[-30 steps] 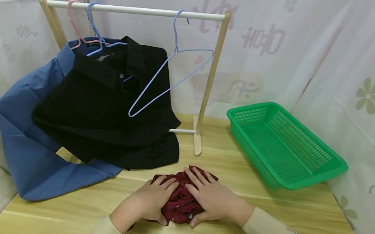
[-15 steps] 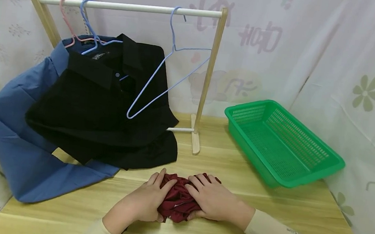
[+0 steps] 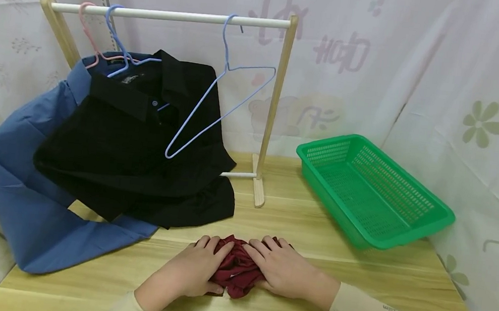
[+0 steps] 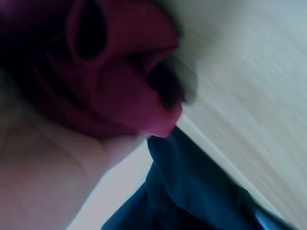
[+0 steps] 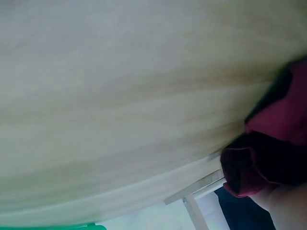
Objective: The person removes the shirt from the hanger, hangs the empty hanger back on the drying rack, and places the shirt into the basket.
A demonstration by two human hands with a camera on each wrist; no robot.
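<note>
A dark red shirt [image 3: 237, 272] lies bunched into a small heap on the wooden table, near its front. My left hand [image 3: 195, 271] grips the heap's left side, thumb towards me and fingers over the far side. From the right, my right hand [image 3: 289, 275] holds it with bent fingers, its thumb partly hidden. Loose folds of the shirt [image 4: 124, 91] bulge above my left palm in the left wrist view. In the right wrist view, a dark fold of the shirt [image 5: 278, 122] shows at the right edge, above a bit of my hand [image 5: 290, 206].
Behind the heap stands a rack [image 3: 173, 15] with a blue shirt [image 3: 17, 151] and a black shirt [image 3: 131, 148] on hangers. A bare blue hanger [image 3: 195, 109] hangs at its right end. A green plastic basket [image 3: 373, 194] sits at the back right.
Both hands have squeezed the shirt into a tighter heap, their fingers bending more round it. A button that showed at its near edge is out of sight. The head view has shifted slightly.
</note>
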